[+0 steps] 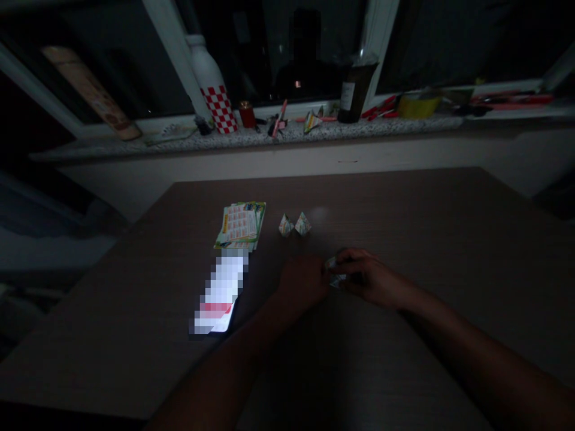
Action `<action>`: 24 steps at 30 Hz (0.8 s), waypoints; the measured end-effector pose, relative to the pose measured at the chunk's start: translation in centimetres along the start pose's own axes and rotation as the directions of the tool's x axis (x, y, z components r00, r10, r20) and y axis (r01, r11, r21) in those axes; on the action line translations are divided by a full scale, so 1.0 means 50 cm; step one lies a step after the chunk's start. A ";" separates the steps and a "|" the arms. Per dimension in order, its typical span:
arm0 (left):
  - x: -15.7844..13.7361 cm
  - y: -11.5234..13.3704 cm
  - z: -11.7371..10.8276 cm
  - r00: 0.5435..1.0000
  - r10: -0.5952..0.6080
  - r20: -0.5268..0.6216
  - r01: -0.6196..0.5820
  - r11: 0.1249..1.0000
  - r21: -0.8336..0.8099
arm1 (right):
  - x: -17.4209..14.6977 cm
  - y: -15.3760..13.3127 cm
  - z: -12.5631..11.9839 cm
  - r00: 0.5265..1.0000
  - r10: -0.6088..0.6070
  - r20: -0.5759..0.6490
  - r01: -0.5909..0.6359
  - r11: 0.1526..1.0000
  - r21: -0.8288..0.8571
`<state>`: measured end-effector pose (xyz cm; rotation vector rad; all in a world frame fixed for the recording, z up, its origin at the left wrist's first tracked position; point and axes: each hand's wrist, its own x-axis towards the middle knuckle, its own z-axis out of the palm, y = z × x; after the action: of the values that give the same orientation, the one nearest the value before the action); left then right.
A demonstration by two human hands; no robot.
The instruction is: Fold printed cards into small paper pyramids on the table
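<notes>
Dim light. We find the paper (338,280), small, pale and printed, to the right of the phone (223,290), between the two hands and partly covered by them. The right hand (371,278), farther right of the phone, has its fingers and thumb bent into a part-closed pinch, tips on the paper. The left hand (303,278), between phone and paper, turns its back to us. Its fingers are hidden; we cannot tell how far they open or whether they grip the paper, though the hand is right against it.

Up and to the right of the phone we note two folded shapes, the left one (286,226) and the right one (303,225), points upward, side by side. Just beyond the phone's far end: a stack (240,227) of printed sheets, edges uneven. All these are on the table (426,221). Well beyond the phone, on the sill (166,147), we log a checked bottle (215,90), a red jar (247,114) and a leaning tumbler (92,93). The phone's screen is lit, its contents blurred.
</notes>
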<state>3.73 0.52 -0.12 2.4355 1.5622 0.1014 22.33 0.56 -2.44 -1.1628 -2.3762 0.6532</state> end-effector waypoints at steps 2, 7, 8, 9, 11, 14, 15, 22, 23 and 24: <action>-0.001 0.000 -0.001 1.000 -0.003 -0.007 0.002 1.000 -0.011 | 0.001 -0.001 0.001 1.000 0.004 -0.008 -0.004 1.000 -0.005; -0.001 0.001 -0.003 1.000 -0.014 0.010 0.014 0.999 -0.035 | 0.002 -0.001 0.002 1.000 -0.017 -0.023 0.017 1.000 -0.007; 0.000 0.002 -0.004 1.000 -0.020 0.014 0.021 0.999 -0.032 | 0.002 0.000 0.002 1.000 -0.022 -0.022 0.022 1.000 -0.007; 0.000 0.002 -0.006 0.999 -0.026 0.020 0.027 0.999 -0.028 | 0.002 0.001 0.002 1.000 -0.024 -0.020 0.024 1.000 -0.008; 0.002 0.003 -0.009 0.998 -0.036 0.044 0.037 0.999 -0.021 | 0.002 0.001 0.002 1.000 -0.023 -0.011 0.023 1.000 -0.010; 0.005 -0.002 -0.012 0.996 -0.042 0.076 0.044 0.999 -0.025 | 0.002 0.001 0.002 1.000 -0.013 -0.006 0.013 1.000 -0.013; 0.006 -0.005 -0.013 0.996 -0.043 0.082 0.045 0.998 -0.031 | 0.002 0.001 0.002 1.000 -0.010 -0.005 0.010 1.000 -0.017; 0.001 -0.039 -0.025 0.991 -0.087 0.102 0.095 0.992 -0.079 | -0.001 0.002 0.004 1.000 0.010 0.003 -0.009 0.999 -0.035; -0.001 -0.045 -0.027 0.990 -0.100 0.103 0.109 0.990 -0.086 | -0.001 0.002 0.005 1.000 0.008 -0.001 -0.008 0.999 -0.034; -0.002 -0.052 -0.029 0.988 -0.106 0.113 0.116 0.989 -0.094 | -0.001 0.003 0.005 1.000 0.003 -0.006 -0.003 0.999 -0.032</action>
<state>1.11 1.70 0.68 2.2342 1.6014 0.0269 22.31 0.55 -2.76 -1.1803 -2.3884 0.6140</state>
